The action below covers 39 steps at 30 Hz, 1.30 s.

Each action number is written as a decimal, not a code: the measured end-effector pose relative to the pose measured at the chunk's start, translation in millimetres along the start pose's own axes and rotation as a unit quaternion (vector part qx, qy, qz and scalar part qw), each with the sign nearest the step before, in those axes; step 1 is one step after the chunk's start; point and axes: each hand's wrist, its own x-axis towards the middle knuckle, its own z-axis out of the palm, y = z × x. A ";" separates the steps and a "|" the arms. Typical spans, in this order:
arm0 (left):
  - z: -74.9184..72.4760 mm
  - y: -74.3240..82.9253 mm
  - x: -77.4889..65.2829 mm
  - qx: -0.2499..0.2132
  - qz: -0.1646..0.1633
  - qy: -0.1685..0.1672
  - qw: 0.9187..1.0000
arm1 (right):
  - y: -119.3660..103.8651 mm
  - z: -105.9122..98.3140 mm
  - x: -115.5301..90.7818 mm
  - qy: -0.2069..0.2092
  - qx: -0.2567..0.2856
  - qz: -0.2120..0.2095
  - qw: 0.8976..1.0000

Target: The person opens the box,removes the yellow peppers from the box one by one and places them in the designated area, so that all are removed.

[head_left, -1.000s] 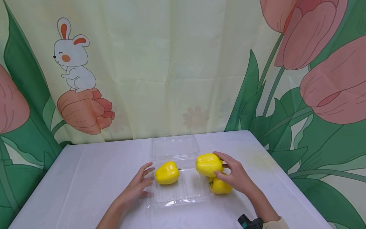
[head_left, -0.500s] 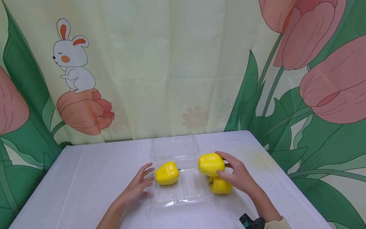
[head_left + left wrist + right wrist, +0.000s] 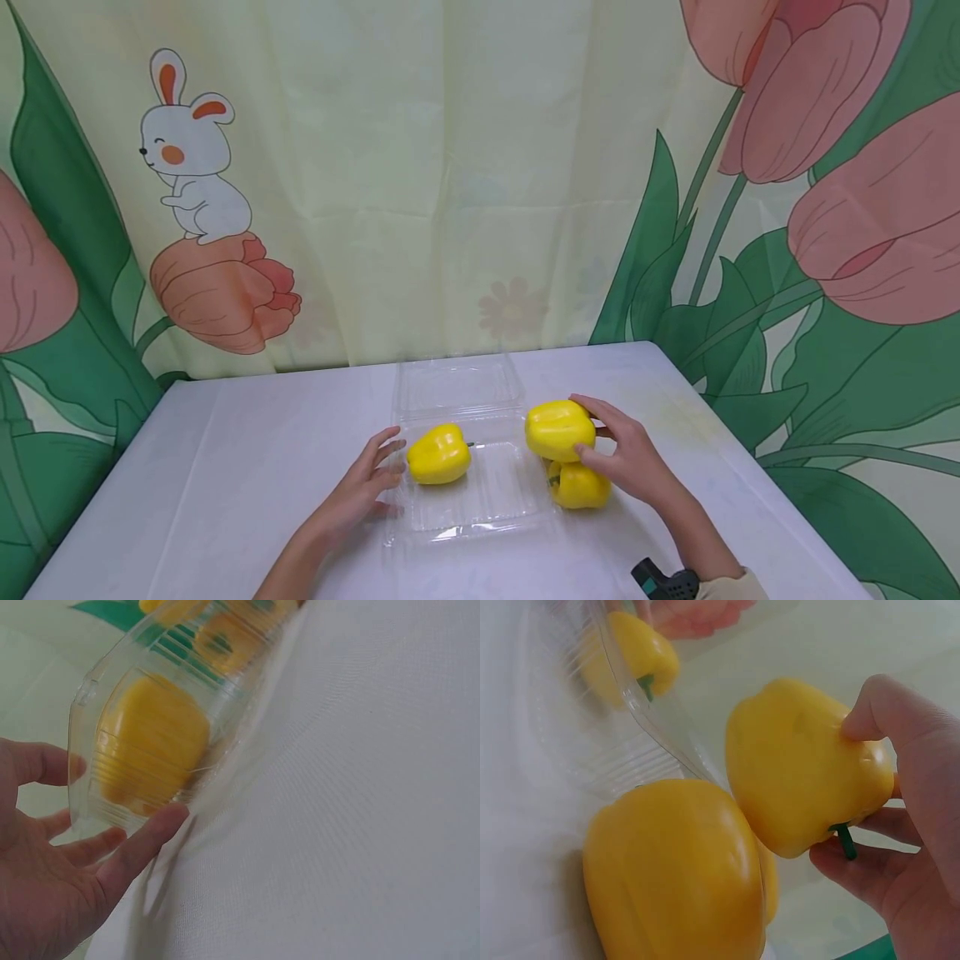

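A yellow bell pepper (image 3: 560, 430) is gripped in my right hand (image 3: 630, 457), raised beside the right edge of a clear plastic clamshell box (image 3: 498, 521). The right wrist view shows its green stem (image 3: 845, 841) pointing toward the palm. Below it, another yellow bell pepper (image 3: 583, 487) sits just right of the box, with part of one more pepper (image 3: 769, 883) behind it. A further yellow bell pepper (image 3: 439, 454) lies inside the box at the left. My left hand (image 3: 366, 482) rests at the box's left side, fingers spread and thumb against its wall (image 3: 112, 806).
The box's clear lid (image 3: 459, 387) is folded back flat toward the table's far edge. A white cloth covers the table (image 3: 277, 442). Behind it hangs a curtain (image 3: 390, 183) printed with tulips and a rabbit.
My right hand has shifted slightly to the right with the pepper, away from the box's middle. The left hand and the pepper in the box have stayed put.
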 end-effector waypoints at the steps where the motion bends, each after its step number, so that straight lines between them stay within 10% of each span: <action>1: 0.0 0.1 0.0 0.000 0.000 -0.001 1.000 | 0.6 -0.1 0.0 0.000 0.000 0.001 1.000; 39: -0.1 -0.6 0.6 0.001 0.003 0.002 1.000 | 14.5 -11.3 -0.9 0.010 -0.007 0.011 1.000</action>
